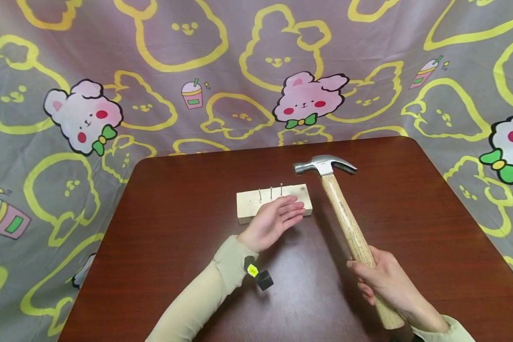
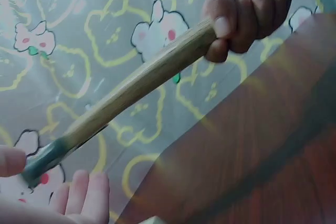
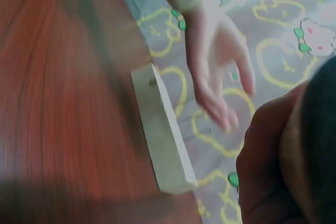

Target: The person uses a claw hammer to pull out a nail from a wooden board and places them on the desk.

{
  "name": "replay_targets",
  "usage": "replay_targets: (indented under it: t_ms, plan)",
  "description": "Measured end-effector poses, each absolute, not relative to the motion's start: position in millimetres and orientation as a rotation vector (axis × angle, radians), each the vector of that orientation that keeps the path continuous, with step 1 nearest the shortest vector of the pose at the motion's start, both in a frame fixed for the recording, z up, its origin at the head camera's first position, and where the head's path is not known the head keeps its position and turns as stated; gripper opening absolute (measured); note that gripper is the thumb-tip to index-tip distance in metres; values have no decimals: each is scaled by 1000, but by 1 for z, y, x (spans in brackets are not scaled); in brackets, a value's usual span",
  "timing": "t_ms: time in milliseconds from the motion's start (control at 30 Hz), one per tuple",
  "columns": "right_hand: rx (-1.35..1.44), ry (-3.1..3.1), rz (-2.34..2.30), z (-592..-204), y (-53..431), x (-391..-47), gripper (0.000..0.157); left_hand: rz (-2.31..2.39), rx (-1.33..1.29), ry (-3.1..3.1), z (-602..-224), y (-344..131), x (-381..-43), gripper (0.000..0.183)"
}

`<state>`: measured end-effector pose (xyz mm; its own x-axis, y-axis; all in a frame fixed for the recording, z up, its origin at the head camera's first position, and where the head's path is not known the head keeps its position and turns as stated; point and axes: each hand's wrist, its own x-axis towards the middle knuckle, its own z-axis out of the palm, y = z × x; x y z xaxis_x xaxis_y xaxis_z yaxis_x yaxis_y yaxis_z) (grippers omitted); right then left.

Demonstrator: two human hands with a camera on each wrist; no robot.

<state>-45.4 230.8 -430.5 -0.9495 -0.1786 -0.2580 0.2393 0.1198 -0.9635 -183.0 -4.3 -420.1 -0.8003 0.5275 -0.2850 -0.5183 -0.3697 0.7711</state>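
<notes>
A claw hammer point(image 1: 344, 209) with a pale wooden handle and a metal head is gripped by my right hand point(image 1: 386, 278) near the handle's lower end. Its head points away from me, raised over the table's right side. My left hand point(image 1: 274, 221) hovers with fingers extended in front of a pale wooden block point(image 1: 248, 204), overlapping part of it in the head view. Three nails point(image 1: 271, 193) stand upright in the block. In the left wrist view, the handle point(image 2: 142, 85) slants past the left fingers point(image 2: 94, 198). The right wrist view shows the block point(image 3: 160, 135) lying on the table.
The block rests on a dark red-brown wooden table point(image 1: 175, 237) with rounded far corners. Fabric point(image 1: 222, 52) printed with yellow outlines and cartoon figures hangs behind and along both sides. A black wrist device point(image 1: 258, 274) sits on the left sleeve.
</notes>
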Motion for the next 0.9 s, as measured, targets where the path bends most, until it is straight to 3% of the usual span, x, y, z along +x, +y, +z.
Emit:
replay_targets:
  t_ms: [133, 400, 900]
  plan:
    - [-61, 2045, -1889, -430, 219, -45, 18, 2190, 1, 1141, -419, 13, -181, 48]
    - [-164, 2044, -1804, -430, 201, -42, 19, 2208, 35, 1087, -416, 29, -178, 13]
    - [-163, 1980, -1789, -437, 186, -39, 23, 2279, -89, 1020, -421, 29, -175, 15]
